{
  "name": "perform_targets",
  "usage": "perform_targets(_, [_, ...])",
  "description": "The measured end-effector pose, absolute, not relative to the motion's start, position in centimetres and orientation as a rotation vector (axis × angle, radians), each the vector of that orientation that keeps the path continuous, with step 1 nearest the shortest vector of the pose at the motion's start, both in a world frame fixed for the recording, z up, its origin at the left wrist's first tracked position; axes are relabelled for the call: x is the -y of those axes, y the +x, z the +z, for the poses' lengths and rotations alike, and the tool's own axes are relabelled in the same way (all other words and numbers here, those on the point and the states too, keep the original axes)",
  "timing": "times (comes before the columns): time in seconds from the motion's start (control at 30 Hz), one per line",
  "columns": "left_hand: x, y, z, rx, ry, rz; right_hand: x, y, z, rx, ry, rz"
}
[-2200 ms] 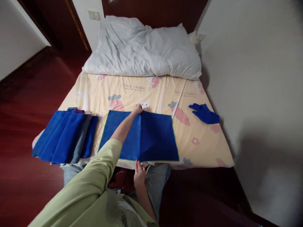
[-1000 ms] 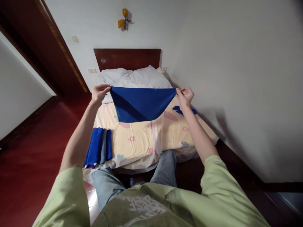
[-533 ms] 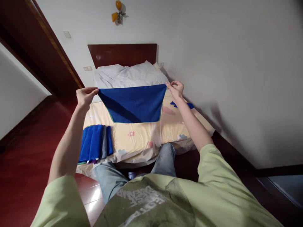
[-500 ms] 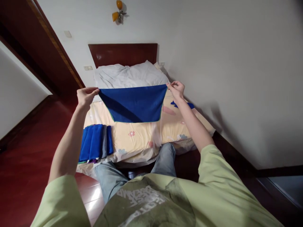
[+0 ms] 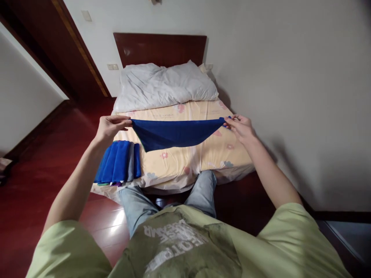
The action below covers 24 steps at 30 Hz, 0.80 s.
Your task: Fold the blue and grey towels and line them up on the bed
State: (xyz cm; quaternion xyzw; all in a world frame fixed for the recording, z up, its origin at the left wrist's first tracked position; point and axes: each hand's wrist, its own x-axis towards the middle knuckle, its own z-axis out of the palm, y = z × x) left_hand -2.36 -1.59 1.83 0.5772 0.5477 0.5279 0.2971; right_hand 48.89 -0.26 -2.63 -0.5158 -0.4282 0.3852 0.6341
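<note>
A blue towel [image 5: 176,133] with thin green edging hangs stretched in the air above the bed. My left hand [image 5: 111,126] pinches its upper left corner between thumb and fingers. At the upper right corner, my right hand [image 5: 240,126] is closed on the cloth. The top edge runs nearly level between both hands, and the lower edge slants up toward the right. Below my left hand, a row of folded blue towels [image 5: 116,162] lies on the bed's near left corner, with a grey folded towel [image 5: 130,162] among them.
The bed [image 5: 174,170] has a cream sheet with flower prints. A crumpled white quilt [image 5: 165,87] lies near the dark wooden headboard [image 5: 159,50]. A bare wall [image 5: 304,96] stands to the right, and a dark red door [image 5: 55,46] is at left. My knees touch the bed's near side.
Both hands have spread wider apart, the right one moving right. The towel's lower right part has swung up, so the cloth hangs narrower. My view has tilted down.
</note>
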Motion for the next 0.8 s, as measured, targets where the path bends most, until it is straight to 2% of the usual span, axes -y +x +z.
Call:
perform_targets(0.3, [1.2,-3.1,-0.5,-1.445,1.291,1.234,0.7,49.1,-3.5,0.98,-1.278,1.005])
perform_targets(0.57, [-4.9,-3.4,-5.0,-1.392,1.23,1.24,-5.3,47.5,-6.7,0.988,-1.312,1.062])
perform_targets(0.8, [-12.5,-1.2,-4.1,-1.424,1.401,1.553,-12.8,45.2,-6.2,1.075,-1.125,0.754])
